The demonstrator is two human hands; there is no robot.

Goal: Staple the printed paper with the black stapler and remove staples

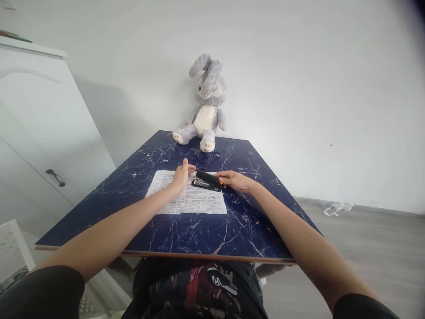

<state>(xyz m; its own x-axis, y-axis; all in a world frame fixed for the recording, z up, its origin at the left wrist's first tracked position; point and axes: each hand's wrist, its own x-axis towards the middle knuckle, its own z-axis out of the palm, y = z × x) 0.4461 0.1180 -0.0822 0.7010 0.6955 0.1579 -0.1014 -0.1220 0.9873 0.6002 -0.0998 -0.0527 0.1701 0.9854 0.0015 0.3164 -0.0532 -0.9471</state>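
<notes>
A printed sheet of paper (195, 201) lies on the dark blue marbled table (186, 230). A black stapler (206, 180) with an orange mark rests at the paper's far right corner. My right hand (234, 180) grips the stapler's rear end, fingers closed around it. On the paper's far edge, just left of the stapler's nose, my left hand (182, 174) lies with its fingers stretched flat, pressing the sheet down.
A grey and white plush rabbit (205, 106) sits at the table's far edge against the white wall. A small strip of staples (165, 161) lies beyond the paper. A white cabinet (40, 133) stands to the left. A crumpled plastic bottle (337, 208) lies on the floor at right.
</notes>
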